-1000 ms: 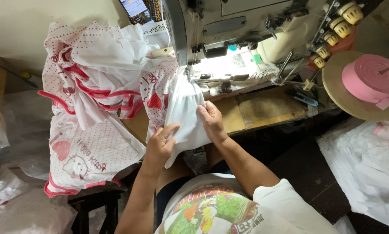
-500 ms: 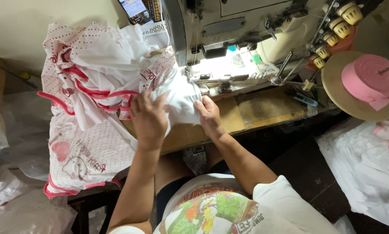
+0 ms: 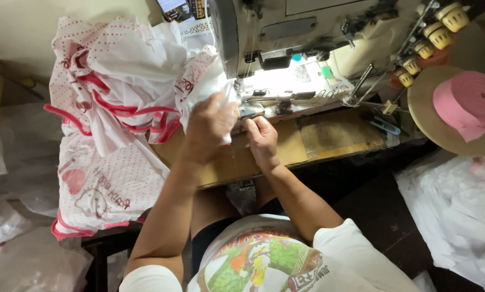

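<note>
I sit at an industrial sewing machine on a wooden table. My left hand grips a bunched white cloth piece with red print and holds it up against the lit needle area. My right hand rests beside it on the table, fingers pinched on the cloth's edge by the presser foot. The cloth's lower part is hidden behind my left hand.
A heap of white garments with red dots and red trim lies at the left and hangs over the table edge. A roll of pink tape sits on a round disc at right. Thread cones stand above. White fabric lies lower right.
Both hands have moved up the table, bringing the white piece from the table's front edge to the needle area. My left hand now bunches the cloth instead of lying flat on it.
</note>
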